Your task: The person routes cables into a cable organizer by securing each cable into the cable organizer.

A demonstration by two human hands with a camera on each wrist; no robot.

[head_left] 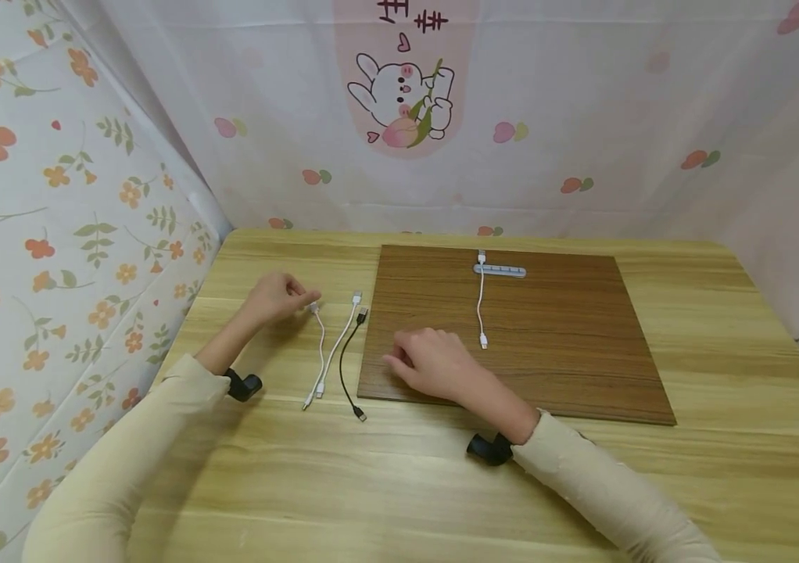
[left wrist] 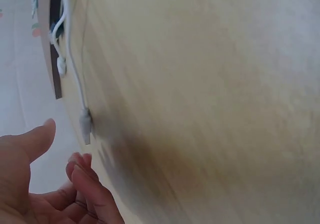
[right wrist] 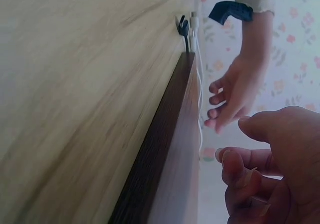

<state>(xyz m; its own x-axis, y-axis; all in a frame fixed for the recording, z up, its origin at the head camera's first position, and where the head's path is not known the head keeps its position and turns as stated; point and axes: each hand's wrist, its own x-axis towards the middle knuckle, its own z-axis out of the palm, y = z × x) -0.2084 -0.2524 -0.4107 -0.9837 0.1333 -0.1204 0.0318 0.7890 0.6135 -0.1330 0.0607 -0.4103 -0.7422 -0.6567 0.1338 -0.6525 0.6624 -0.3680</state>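
Note:
My left hand (head_left: pixel 276 299) hovers at the top end of the leftmost white cable (head_left: pixel 322 344); in the left wrist view the thumb and fingers are apart, with a gap between them and the white plug (left wrist: pixel 86 126). Beside that cable lie a second white cable (head_left: pixel 338 344) and a black cable (head_left: pixel 342 363). My right hand (head_left: pixel 435 363), fingers loosely bent and holding nothing, is over the left part of the brown board (head_left: pixel 554 336). On the board, another white cable (head_left: pixel 480 301) runs down from a pale blue slotted strip (head_left: pixel 505 271) near the back edge.
The board lies on a light wooden table (head_left: pixel 371 485). Behind the table hangs a curtain (head_left: pixel 582 117) with a rabbit print, and a flowered cloth (head_left: pixel 55 234) hangs at the left. Each wrist wears a black mount, one below the left hand (head_left: pixel 243 385), one below the right (head_left: pixel 489 449).

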